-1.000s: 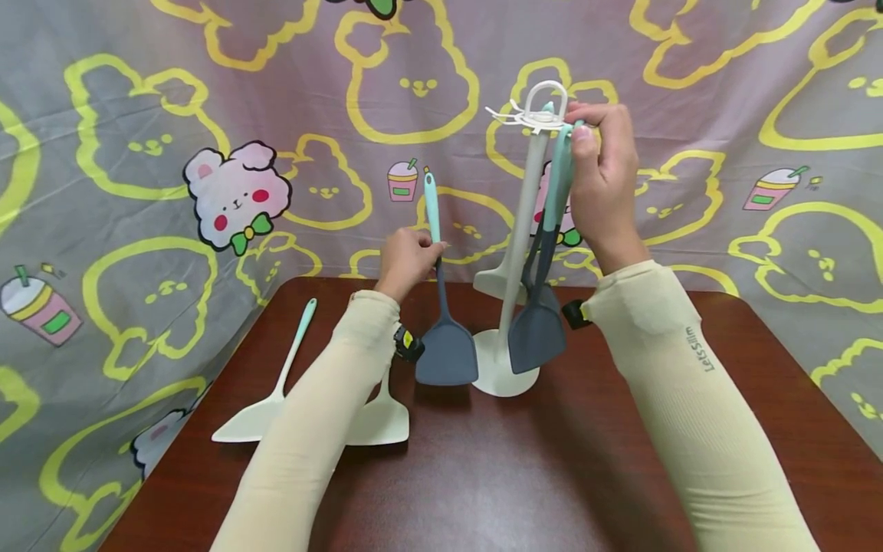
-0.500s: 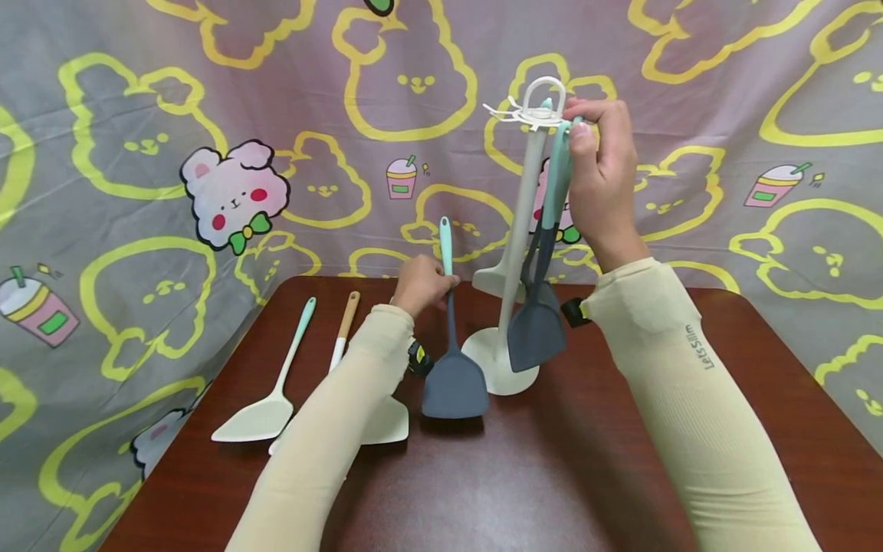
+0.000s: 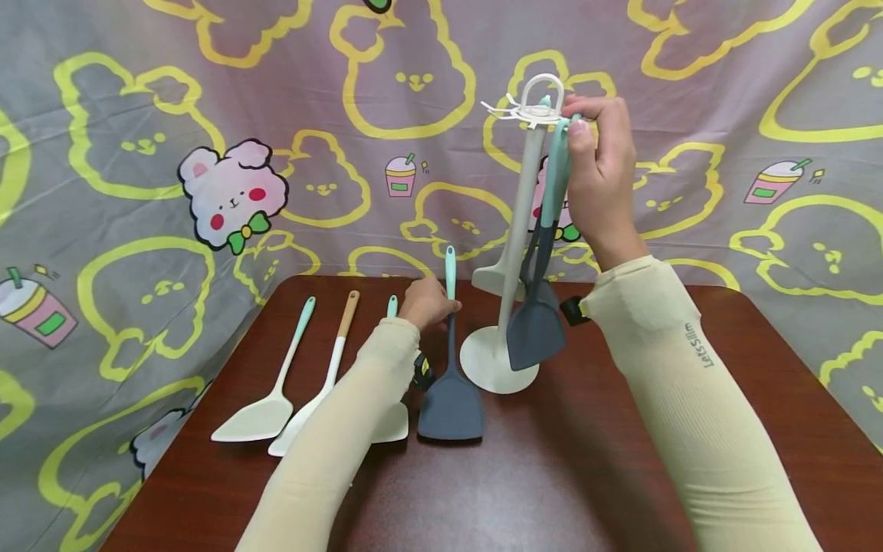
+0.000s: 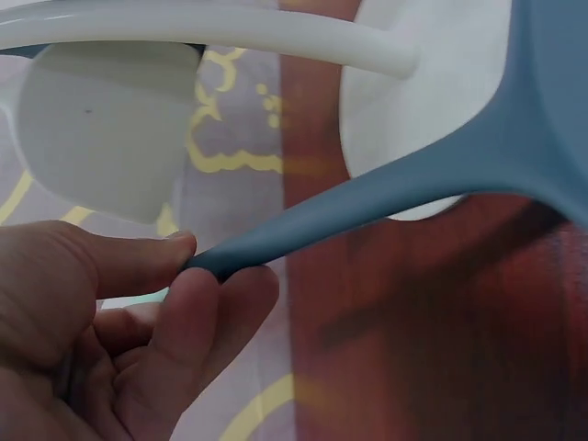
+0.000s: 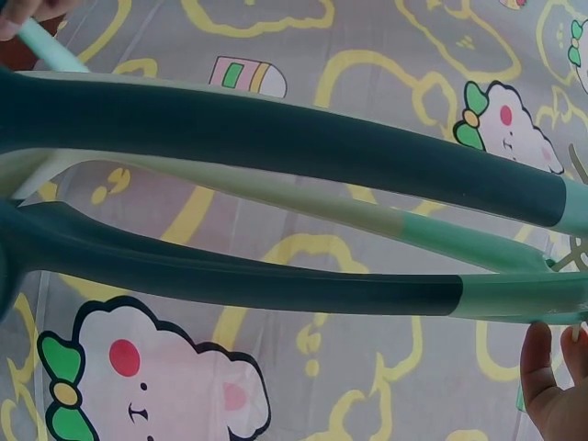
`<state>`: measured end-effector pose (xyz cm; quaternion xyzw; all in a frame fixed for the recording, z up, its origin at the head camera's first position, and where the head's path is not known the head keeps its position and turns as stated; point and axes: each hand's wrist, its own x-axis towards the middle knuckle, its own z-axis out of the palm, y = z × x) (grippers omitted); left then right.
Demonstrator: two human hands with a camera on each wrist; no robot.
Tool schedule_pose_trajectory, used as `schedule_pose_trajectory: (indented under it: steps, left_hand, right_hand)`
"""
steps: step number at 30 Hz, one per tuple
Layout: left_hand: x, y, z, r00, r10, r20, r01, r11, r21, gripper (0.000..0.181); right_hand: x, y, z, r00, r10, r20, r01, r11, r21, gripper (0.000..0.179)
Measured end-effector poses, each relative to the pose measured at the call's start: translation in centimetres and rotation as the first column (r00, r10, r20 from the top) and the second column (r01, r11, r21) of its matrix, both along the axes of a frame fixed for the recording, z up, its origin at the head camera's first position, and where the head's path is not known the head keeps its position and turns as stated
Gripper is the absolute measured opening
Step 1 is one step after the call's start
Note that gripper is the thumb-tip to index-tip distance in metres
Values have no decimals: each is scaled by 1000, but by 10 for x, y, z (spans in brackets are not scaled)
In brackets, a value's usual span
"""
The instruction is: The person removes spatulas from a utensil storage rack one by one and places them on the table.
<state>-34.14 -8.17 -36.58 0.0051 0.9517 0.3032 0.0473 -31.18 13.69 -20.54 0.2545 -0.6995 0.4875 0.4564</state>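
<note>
My left hand (image 3: 426,303) pinches the neck of a dark grey spatula (image 3: 451,410) with a mint handle, just below where the handle starts. The spatula's blade is low, close over the table left of a white utensil stand (image 3: 527,176). In the left wrist view, thumb and fingertips (image 4: 248,294) meet around the dark neck (image 4: 367,202). High on the stand, my right hand (image 3: 605,172) pinches the mint handle end of a hanging dark grey spatula (image 3: 536,333). The right wrist view shows two dark necks and a cream one (image 5: 312,197) hanging together.
A cream spatula (image 3: 258,420), a white wood-handled spatula (image 3: 338,353) and another cream spatula (image 3: 393,425), partly behind my left arm, lie on the brown table (image 3: 586,475). A cream utensil (image 3: 490,280) hangs behind the stand's pole. A patterned curtain (image 3: 276,61) closes off the back.
My left hand has lowered the dark grey spatula from beside the stand toward the table, drawing it slightly to the right. My right hand stays at the stand's top.
</note>
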Motion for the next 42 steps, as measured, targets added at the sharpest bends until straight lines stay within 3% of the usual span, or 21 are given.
schedule_pose_trajectory:
  steps: [11,27,34,42]
  left_hand:
    - [-5,1,-23,997,22,72,-17,997,-72,25]
    - [-2,2,-39,989,55,140,-42,994,-96,25]
    - [-6,1,-45,988,30,153,-10,992,-127,25]
    - [-2,1,-47,990,2,141,18,989,-145,23]
  right_hand:
    - [-2,2,0,1000,9,8,-9,1000,-12,41]
    - [0,1,2,999,32,20,-32,999,-17,42]
    - [-3,6,2,1000,21,-2,-21,1000,7,40]
    - [-2,2,3,999,27,30,-27,1000,-15,43]
